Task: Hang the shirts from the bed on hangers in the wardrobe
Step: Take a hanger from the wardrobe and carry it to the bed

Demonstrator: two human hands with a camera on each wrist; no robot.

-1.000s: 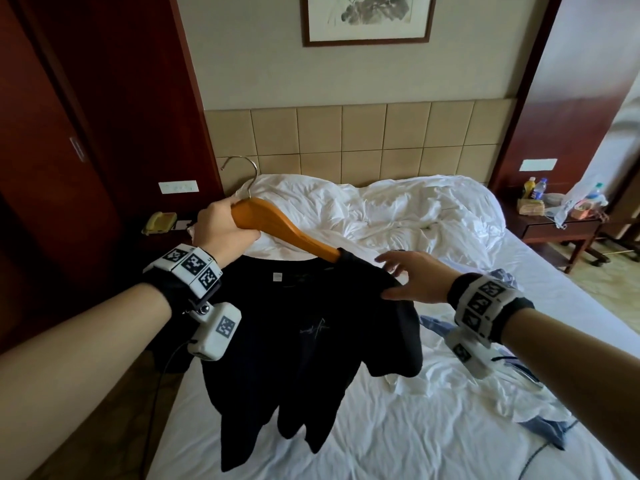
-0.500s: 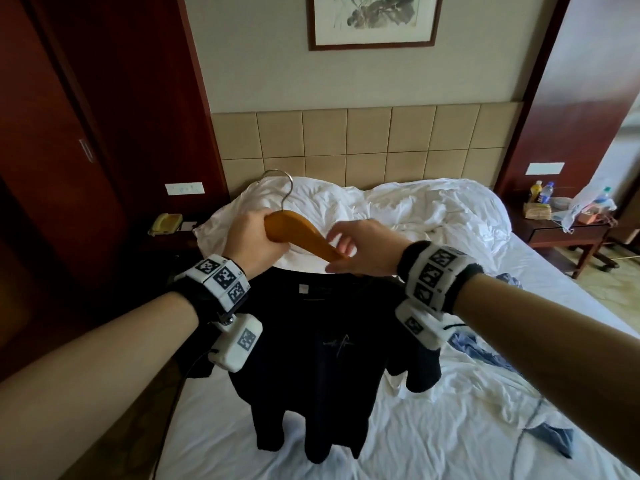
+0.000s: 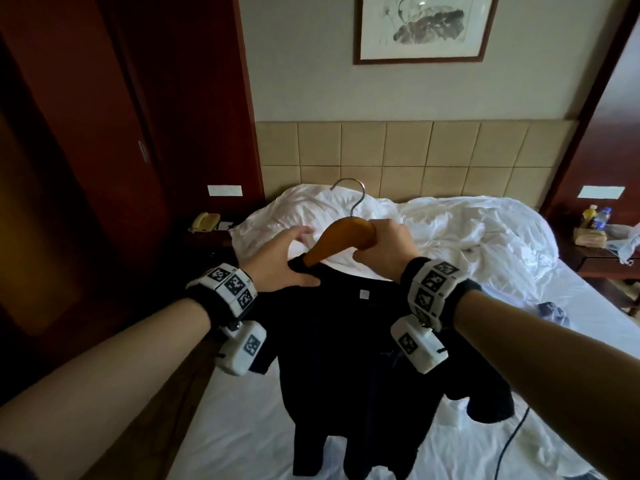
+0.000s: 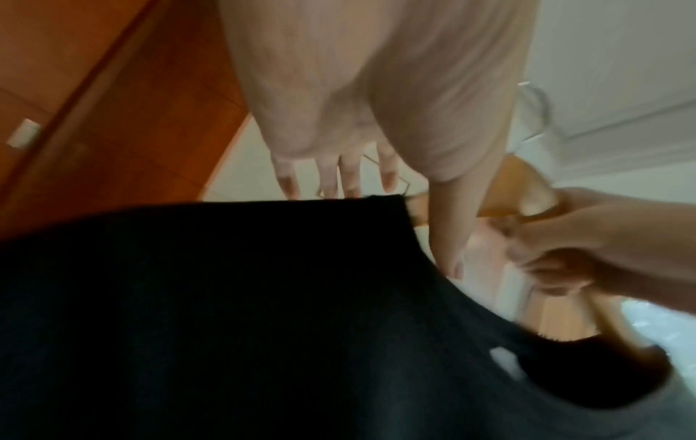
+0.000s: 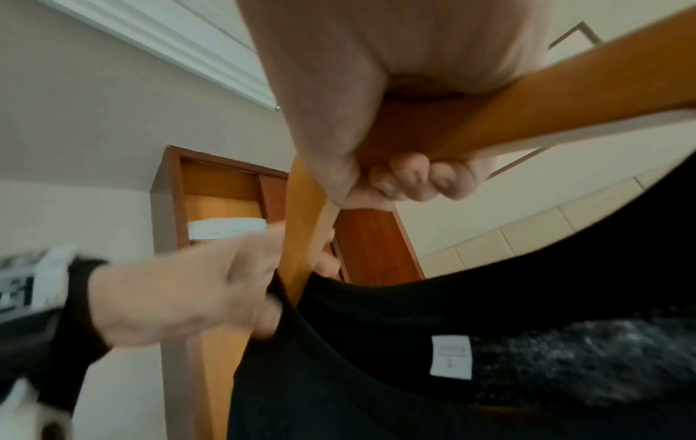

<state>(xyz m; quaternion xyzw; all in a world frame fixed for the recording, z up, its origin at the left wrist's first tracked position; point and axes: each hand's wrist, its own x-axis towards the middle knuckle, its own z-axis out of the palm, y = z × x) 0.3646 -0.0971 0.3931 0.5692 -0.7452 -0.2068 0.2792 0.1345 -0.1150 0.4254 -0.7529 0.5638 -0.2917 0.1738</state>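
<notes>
Shirt [image 3: 349,348]: black, short-sleeved, small white label inside the back of the collar. It hangs in the air over the bed [image 3: 242,410], held up on a wooden hanger [image 3: 341,242] with a metal hook that points toward 12 o'clock.

Right hand [image 3: 382,249]: fingers curled tight round the hanger's middle, just under the hook. Left hand [image 3: 282,263]: thumb and fingers pinch the collar at the hanger's left arm; in the left wrist view the other fingertips are stretched out straight.

Hard to read: the hanger's right arm is hidden under cloth and behind the right wrist. The shirt's hem is cut off at 6 o'clock. Both wrist views are blurred.

Around: rumpled white duvet [image 3: 433,230] at 12 o'clock, beyond the hands. Phone [image 3: 206,222] on a dark nightstand at 10 o'clock. Bottles [image 3: 596,217] on a table at 3 o'clock. Framed picture [image 3: 420,27] on the wall above the padded headboard. Blue cloth [image 3: 554,311] on the sheet at 3 o'clock. Dark wood panels at 9 o'clock.
</notes>
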